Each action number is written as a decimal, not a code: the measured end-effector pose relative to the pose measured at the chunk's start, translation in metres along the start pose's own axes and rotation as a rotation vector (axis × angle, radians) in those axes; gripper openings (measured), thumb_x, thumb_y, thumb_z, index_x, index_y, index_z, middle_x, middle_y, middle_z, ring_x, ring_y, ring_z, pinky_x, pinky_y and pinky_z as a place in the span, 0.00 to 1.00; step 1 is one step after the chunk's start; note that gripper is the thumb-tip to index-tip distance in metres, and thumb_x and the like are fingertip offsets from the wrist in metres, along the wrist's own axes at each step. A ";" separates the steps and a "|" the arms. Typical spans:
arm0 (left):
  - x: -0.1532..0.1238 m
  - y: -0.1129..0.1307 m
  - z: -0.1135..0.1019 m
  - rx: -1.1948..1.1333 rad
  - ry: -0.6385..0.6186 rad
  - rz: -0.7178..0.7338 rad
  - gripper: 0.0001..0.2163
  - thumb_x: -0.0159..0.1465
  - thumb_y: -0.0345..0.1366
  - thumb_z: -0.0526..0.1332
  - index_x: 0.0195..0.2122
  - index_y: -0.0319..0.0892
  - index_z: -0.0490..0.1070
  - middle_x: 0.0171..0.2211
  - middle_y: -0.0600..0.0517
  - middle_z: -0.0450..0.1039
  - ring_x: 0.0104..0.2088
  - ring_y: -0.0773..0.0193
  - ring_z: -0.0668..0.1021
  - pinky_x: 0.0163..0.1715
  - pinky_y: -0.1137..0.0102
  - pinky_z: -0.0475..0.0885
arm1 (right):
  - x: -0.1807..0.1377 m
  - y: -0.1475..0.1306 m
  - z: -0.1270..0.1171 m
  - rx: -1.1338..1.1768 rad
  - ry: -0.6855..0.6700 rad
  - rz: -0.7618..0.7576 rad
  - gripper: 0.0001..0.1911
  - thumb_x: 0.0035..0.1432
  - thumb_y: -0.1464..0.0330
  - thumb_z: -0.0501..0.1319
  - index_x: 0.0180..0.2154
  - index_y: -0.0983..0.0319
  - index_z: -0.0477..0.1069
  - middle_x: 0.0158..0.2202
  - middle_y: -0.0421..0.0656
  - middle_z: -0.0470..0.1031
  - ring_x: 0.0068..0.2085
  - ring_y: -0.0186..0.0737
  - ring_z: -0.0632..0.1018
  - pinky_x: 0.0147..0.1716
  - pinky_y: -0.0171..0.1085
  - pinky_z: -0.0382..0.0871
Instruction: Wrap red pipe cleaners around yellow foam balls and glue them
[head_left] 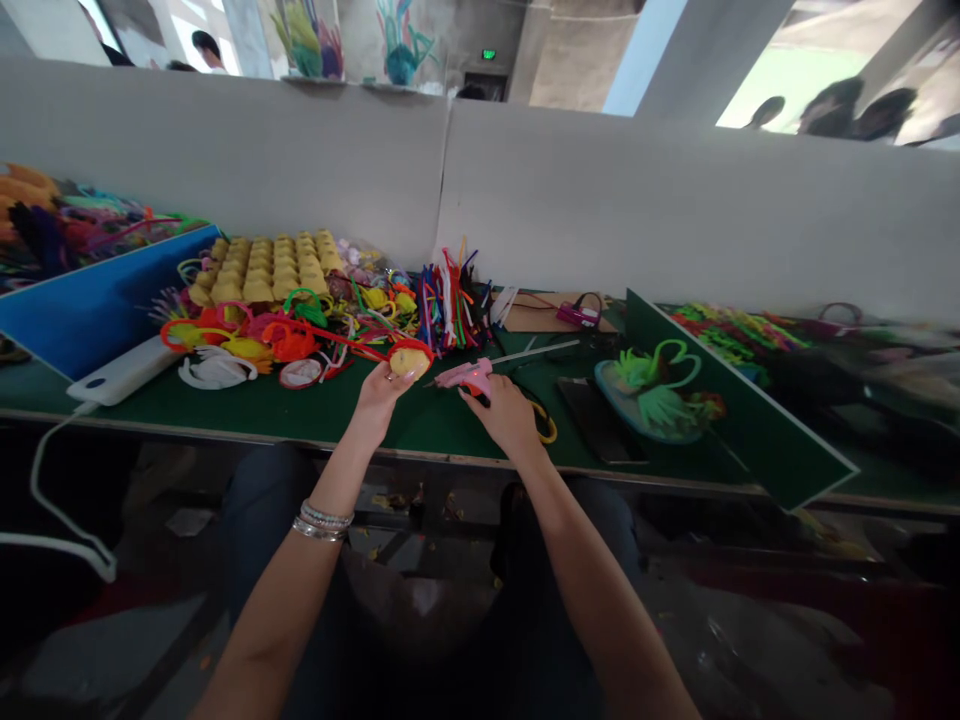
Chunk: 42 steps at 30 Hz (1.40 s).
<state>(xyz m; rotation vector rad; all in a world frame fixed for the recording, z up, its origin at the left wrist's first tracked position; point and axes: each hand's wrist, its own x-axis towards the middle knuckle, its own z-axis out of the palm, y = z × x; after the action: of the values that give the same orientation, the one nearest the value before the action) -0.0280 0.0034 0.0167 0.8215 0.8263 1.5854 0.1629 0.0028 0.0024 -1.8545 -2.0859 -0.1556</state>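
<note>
My left hand point(379, 393) is closed round a small yellow fuzzy piece point(409, 360) with a red pipe cleaner point(337, 338) looped about it, held just above the green table point(247, 410). My right hand point(506, 412) grips a pink glue gun point(465, 375) whose nozzle points left toward the yellow piece, a short gap apart. Bracelets sit on my left wrist.
A heap of coloured pipe-cleaner shapes point(247, 340) and yellow foam pieces point(270, 265) lies at left. A bundle of pipe cleaners point(450, 300), a white power bank point(124, 372), a green finished piece on a plate point(649, 395) and green divider boards stand around. A grey partition wall rises behind.
</note>
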 end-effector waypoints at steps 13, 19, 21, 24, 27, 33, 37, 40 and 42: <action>0.002 -0.013 -0.007 0.377 0.040 0.165 0.20 0.39 0.37 0.72 0.34 0.40 0.73 0.32 0.50 0.75 0.37 0.60 0.76 0.42 0.66 0.68 | 0.000 0.006 -0.009 -0.075 0.353 -0.106 0.18 0.59 0.56 0.53 0.32 0.62 0.72 0.33 0.47 0.73 0.36 0.42 0.71 0.32 0.38 0.61; 0.003 -0.019 -0.014 0.630 0.061 0.221 0.23 0.41 0.43 0.71 0.39 0.40 0.72 0.33 0.51 0.74 0.35 0.62 0.74 0.37 0.68 0.67 | -0.012 -0.006 -0.018 -0.044 0.405 -0.590 0.15 0.61 0.64 0.51 0.27 0.58 0.72 0.27 0.42 0.75 0.32 0.36 0.74 0.34 0.36 0.65; 0.001 -0.018 -0.016 0.732 0.048 0.308 0.24 0.42 0.43 0.70 0.40 0.40 0.72 0.35 0.50 0.73 0.36 0.62 0.74 0.39 0.67 0.67 | -0.017 -0.013 -0.016 0.003 0.449 -0.686 0.11 0.61 0.62 0.53 0.34 0.55 0.73 0.33 0.41 0.77 0.38 0.36 0.76 0.39 0.37 0.67; -0.003 -0.015 -0.016 0.874 -0.020 0.424 0.21 0.46 0.42 0.69 0.41 0.41 0.72 0.37 0.48 0.73 0.37 0.60 0.73 0.42 0.65 0.66 | -0.020 -0.017 -0.013 0.064 0.483 -0.806 0.10 0.61 0.65 0.54 0.42 0.51 0.71 0.41 0.38 0.78 0.44 0.34 0.76 0.45 0.36 0.68; -0.008 -0.011 -0.014 1.073 -0.069 0.526 0.19 0.50 0.39 0.66 0.44 0.42 0.72 0.38 0.48 0.73 0.39 0.58 0.71 0.45 0.63 0.64 | -0.021 -0.017 -0.012 0.101 0.428 -0.854 0.15 0.61 0.69 0.53 0.48 0.50 0.68 0.47 0.37 0.76 0.50 0.33 0.74 0.49 0.35 0.68; -0.014 -0.011 -0.009 1.388 -0.082 0.654 0.19 0.54 0.41 0.63 0.48 0.46 0.71 0.40 0.46 0.72 0.45 0.52 0.69 0.46 0.60 0.60 | -0.016 -0.022 -0.007 0.010 0.572 -0.717 0.14 0.61 0.67 0.53 0.48 0.56 0.67 0.47 0.42 0.75 0.50 0.37 0.74 0.49 0.41 0.66; -0.014 -0.012 -0.010 1.422 -0.072 0.700 0.20 0.55 0.44 0.63 0.49 0.48 0.70 0.40 0.46 0.72 0.45 0.52 0.69 0.45 0.61 0.59 | -0.014 -0.025 -0.006 -0.006 0.538 -0.520 0.13 0.62 0.65 0.51 0.44 0.59 0.70 0.40 0.46 0.76 0.40 0.39 0.75 0.38 0.40 0.64; -0.015 -0.010 -0.010 1.415 -0.102 0.703 0.19 0.55 0.44 0.63 0.48 0.48 0.71 0.43 0.47 0.72 0.46 0.53 0.69 0.45 0.62 0.59 | -0.015 -0.025 -0.008 -0.036 0.558 -0.422 0.13 0.62 0.63 0.51 0.42 0.59 0.71 0.40 0.47 0.75 0.37 0.40 0.74 0.35 0.40 0.61; -0.015 -0.009 -0.009 1.377 -0.126 0.703 0.19 0.55 0.44 0.63 0.47 0.47 0.71 0.46 0.47 0.71 0.47 0.53 0.70 0.45 0.62 0.59 | -0.015 -0.024 -0.009 -0.058 0.583 -0.419 0.13 0.62 0.62 0.52 0.39 0.58 0.72 0.39 0.45 0.75 0.36 0.40 0.73 0.35 0.40 0.59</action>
<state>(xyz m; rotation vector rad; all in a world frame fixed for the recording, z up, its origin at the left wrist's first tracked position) -0.0291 -0.0111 0.0026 2.3493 1.6634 1.3242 0.1419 -0.0173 0.0100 -1.1713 -2.0061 -0.7643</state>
